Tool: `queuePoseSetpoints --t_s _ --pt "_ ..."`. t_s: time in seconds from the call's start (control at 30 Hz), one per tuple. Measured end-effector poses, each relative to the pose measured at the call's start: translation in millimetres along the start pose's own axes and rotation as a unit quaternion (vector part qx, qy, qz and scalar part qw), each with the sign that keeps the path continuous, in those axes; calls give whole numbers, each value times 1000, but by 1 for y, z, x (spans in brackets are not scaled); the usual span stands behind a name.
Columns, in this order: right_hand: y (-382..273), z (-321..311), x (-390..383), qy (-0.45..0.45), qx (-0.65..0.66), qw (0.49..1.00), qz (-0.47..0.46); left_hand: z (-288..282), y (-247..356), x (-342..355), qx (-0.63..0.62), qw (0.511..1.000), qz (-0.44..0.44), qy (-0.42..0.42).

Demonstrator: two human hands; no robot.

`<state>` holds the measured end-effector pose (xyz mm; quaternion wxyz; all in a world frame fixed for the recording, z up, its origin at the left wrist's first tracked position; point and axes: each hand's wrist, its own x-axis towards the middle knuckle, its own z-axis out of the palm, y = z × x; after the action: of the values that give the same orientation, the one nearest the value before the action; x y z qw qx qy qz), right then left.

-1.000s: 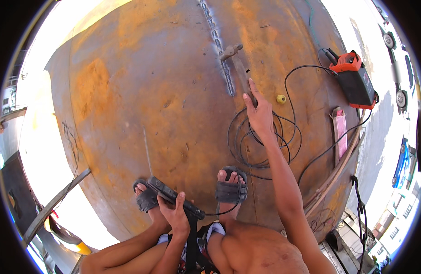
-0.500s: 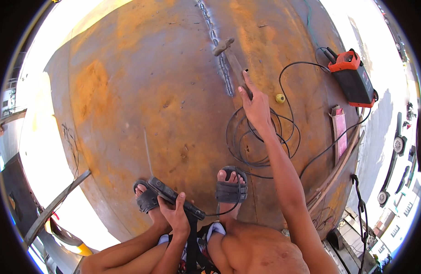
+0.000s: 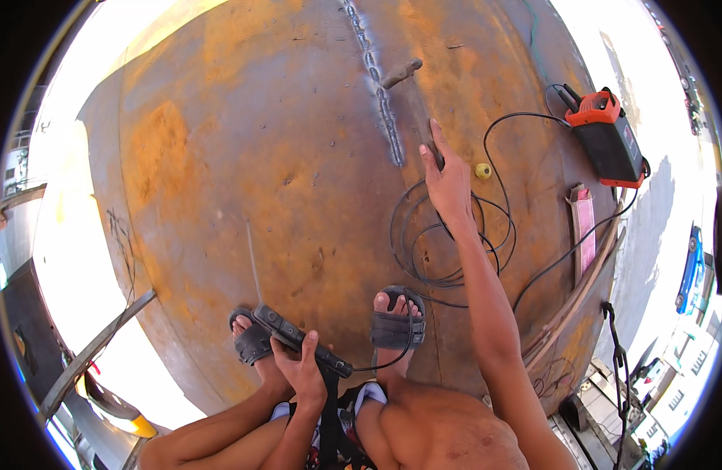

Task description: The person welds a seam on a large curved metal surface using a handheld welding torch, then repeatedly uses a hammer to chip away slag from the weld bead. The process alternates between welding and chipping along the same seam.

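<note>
Most of the frame is filled by a rusty steel plate [image 3: 220, 172]. Right of centre, a black cable [image 3: 508, 211] is looped; at upper right, an orange-and-black welding machine [image 3: 609, 142] is seen. At upper centre, beside a weld bead [image 3: 386, 117], a hammer [image 3: 423, 110] is gripped by the right hand [image 3: 451, 186], fingers closed round its handle. At lower centre, a black electrode holder [image 3: 286, 327] is clasped by the left hand's [image 3: 302, 374] curled fingers.

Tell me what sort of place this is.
Probably an outdoor metalworking spot: a weld bead runs along a rusty steel plate, with a hammer beside it and what looks like a welding machine near the plate's edge.
</note>
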<state>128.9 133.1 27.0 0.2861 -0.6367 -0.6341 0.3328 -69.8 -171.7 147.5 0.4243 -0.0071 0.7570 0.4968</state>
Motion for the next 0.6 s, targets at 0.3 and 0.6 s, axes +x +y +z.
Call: queuePoseSetpoints --t_s 0.3,0.6 --pt "2 7 -7 86 52 994 -40 -3 -8 2 14 1000 10 -4" --pt "-7 15 -8 70 46 996 -25 2 2 1 -1 1000 -4 3"
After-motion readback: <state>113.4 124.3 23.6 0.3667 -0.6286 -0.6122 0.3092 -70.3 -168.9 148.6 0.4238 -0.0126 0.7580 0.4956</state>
